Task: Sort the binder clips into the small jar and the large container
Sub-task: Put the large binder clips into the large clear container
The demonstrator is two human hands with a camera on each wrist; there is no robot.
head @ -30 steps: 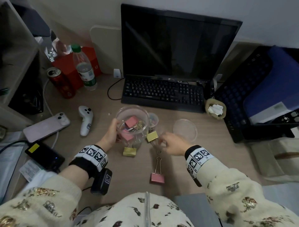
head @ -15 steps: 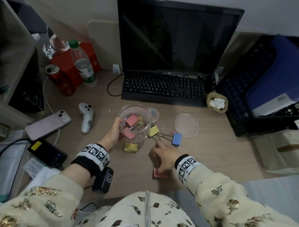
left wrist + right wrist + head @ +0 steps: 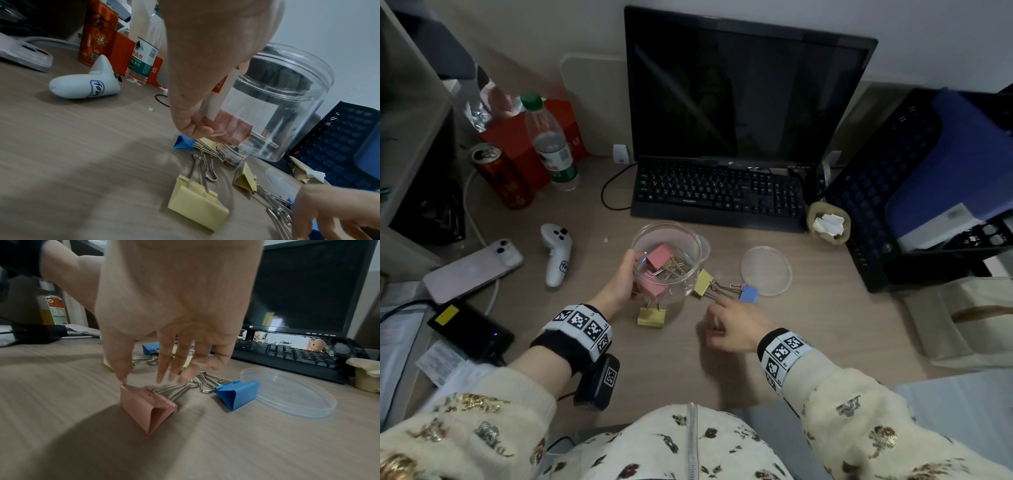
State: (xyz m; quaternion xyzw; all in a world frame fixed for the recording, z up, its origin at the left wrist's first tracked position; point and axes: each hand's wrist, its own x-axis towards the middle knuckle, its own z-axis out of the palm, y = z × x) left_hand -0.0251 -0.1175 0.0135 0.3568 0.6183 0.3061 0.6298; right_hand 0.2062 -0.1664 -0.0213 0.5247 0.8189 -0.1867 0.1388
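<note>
Clip sorting at mid-desk: one hand on the container, the other down on a pink clip.

Gripped the large container [image 3: 690, 270] by its left wall with the left hand [image 3: 619, 282], fingers curled round the clear plastic, two pink clips [image 3: 659, 255] already inside. Left the small jar [image 3: 705, 244] touching the container on the side toward the keyboard [image 3: 719, 192]. Lowered the right hand [image 3: 732, 325] toward the desk [image 3: 825, 325] nearer its front edge, fingers [image 3: 164, 363] spread and nearly straight, gripping nothing, thumb tip touching the top edge of a loose pink clip [image 3: 144, 405]. Noted a blue clip [image 3: 749, 294] just beside the clear lid [image 3: 766, 270], one yellow clip [image 3: 703, 282] against the container's right side, and another yellow clip [image 3: 651, 317] just in front of it.
</note>
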